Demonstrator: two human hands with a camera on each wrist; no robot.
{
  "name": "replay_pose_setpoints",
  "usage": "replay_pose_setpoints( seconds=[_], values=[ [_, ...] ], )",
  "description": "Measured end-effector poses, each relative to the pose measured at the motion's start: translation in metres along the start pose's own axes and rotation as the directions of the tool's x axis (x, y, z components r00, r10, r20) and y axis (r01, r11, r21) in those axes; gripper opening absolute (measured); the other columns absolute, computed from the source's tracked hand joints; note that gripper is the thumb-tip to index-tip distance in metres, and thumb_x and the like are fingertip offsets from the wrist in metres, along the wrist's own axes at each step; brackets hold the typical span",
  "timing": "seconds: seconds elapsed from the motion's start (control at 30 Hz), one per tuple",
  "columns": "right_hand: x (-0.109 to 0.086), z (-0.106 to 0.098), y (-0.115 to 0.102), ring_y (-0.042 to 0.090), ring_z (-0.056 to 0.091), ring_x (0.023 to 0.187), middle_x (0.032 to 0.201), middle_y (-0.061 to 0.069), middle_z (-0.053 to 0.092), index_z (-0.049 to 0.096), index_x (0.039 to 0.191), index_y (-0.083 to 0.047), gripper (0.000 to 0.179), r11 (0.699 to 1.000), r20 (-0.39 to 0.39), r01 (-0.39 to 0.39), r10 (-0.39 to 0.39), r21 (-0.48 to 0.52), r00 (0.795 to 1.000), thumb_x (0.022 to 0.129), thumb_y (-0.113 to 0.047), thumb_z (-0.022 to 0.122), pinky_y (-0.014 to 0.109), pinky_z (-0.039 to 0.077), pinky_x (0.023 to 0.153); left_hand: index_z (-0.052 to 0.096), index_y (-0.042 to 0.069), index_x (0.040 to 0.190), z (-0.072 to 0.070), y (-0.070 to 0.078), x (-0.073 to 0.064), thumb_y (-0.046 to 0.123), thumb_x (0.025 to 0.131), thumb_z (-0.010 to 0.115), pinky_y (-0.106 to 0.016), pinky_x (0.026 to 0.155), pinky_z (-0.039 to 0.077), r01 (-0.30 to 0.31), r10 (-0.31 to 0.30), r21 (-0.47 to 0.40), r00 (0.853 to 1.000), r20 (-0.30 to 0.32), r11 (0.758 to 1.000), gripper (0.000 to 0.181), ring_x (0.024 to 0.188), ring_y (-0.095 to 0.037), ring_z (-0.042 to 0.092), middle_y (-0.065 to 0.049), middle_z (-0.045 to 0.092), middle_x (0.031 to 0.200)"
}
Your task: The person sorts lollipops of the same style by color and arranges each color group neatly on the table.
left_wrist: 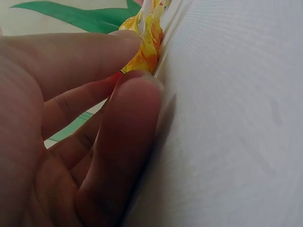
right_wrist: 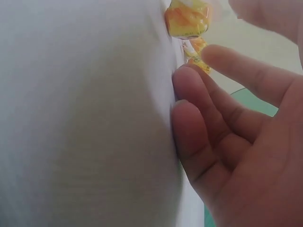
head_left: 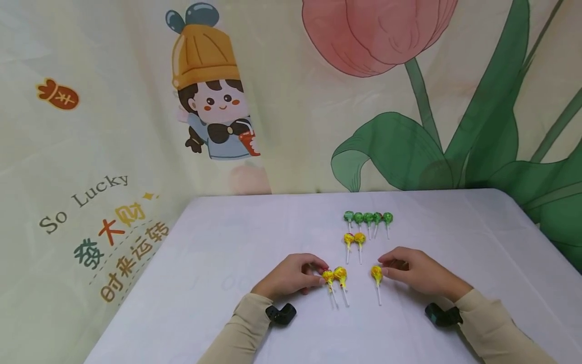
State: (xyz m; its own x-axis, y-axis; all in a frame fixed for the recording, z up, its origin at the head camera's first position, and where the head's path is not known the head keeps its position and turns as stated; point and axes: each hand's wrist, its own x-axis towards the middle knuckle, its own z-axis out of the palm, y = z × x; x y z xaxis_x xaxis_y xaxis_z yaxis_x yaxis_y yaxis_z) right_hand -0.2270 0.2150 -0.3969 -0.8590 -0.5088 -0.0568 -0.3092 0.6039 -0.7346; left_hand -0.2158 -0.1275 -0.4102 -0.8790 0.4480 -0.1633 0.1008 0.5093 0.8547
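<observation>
Two yellow-wrapped lollipops stand side by side at the left, and my left hand (head_left: 295, 275) pinches the head of the outer one (head_left: 328, 276) between thumb and finger. Its wrapper also shows at the thumb tip in the left wrist view. The lollipop beside it (head_left: 340, 274) has its head against the first. To the right lies a single yellow lollipop (head_left: 376, 273), stick toward me. My right hand (head_left: 416, 273) rests beside that one, fingers loosely bent and thumb apart. In the right wrist view the lollipop's yellow wrapper (right_wrist: 187, 20) appears just past the fingertips.
Farther back, two yellow lollipops (head_left: 354, 238) lie together. Behind them is a row of several green lollipops (head_left: 368, 218). All lie on a white-covered table (head_left: 218, 227), which meets a printed cloth backdrop (head_left: 291, 101) at its far edge.
</observation>
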Motion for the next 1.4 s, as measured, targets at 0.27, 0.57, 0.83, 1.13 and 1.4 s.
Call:
replay_pose_setpoints(
  seconds=[0.27,0.57,0.83,1.13,1.4],
  values=[
    [0.0,-0.001,0.004,0.015,0.056,0.088,0.102,-0.004,0.063,0.069,0.121,-0.013,0.037,0.998,0.039,0.062,-0.063,0.034,0.997,0.091,-0.034,0.075,0.026,0.049,0.074,0.073,0.031,0.107,0.002,-0.003,0.002,0.025,0.085,0.082,-0.028,0.055,0.048,0.036,-0.036,-0.007,0.999,-0.017,0.999,0.024,0.053,-0.019,0.057,-0.006,0.063,0.075],
    [0.0,0.001,0.01,0.014,0.057,0.088,0.104,-0.005,0.065,0.071,0.119,-0.016,0.032,0.996,0.037,0.077,-0.079,0.05,0.996,0.091,-0.03,0.075,0.026,0.049,0.074,0.073,0.029,0.108,0.005,-0.005,0.002,0.028,0.085,0.082,-0.028,0.052,0.047,0.023,-0.023,-0.004,1.0,-0.012,1.0,0.024,0.053,-0.017,0.056,-0.004,0.065,0.079],
    [0.003,0.002,0.009,0.015,0.055,0.086,0.099,-0.004,0.063,0.07,0.12,-0.013,0.037,0.998,0.016,0.062,-0.062,0.015,0.998,0.089,-0.031,0.077,0.026,0.048,0.072,0.073,0.029,0.107,0.007,-0.006,0.007,0.027,0.085,0.082,-0.028,0.051,0.047,0.007,-0.007,0.005,0.999,-0.033,1.0,0.023,0.054,-0.016,0.056,0.001,0.067,0.092],
    [0.004,0.007,0.004,0.016,0.054,0.086,0.098,-0.003,0.061,0.07,0.121,-0.011,0.041,0.998,-0.011,0.059,-0.059,-0.003,0.998,0.087,-0.032,0.08,0.026,0.048,0.072,0.073,0.029,0.106,0.007,-0.003,0.007,0.027,0.086,0.081,-0.028,0.051,0.047,0.01,-0.01,0.021,0.999,-0.033,1.0,0.022,0.054,-0.016,0.056,0.002,0.067,0.093],
    [0.005,0.01,0.004,0.015,0.054,0.085,0.096,-0.007,0.06,0.072,0.119,-0.016,0.035,0.999,-0.026,0.031,-0.032,-0.043,0.999,0.088,-0.031,0.079,0.026,0.047,0.071,0.073,0.03,0.106,0.007,-0.004,0.008,0.027,0.085,0.082,-0.029,0.051,0.047,-0.002,0.003,0.028,0.999,-0.032,1.0,0.023,0.053,-0.016,0.056,0.001,0.066,0.091]
  ],
)
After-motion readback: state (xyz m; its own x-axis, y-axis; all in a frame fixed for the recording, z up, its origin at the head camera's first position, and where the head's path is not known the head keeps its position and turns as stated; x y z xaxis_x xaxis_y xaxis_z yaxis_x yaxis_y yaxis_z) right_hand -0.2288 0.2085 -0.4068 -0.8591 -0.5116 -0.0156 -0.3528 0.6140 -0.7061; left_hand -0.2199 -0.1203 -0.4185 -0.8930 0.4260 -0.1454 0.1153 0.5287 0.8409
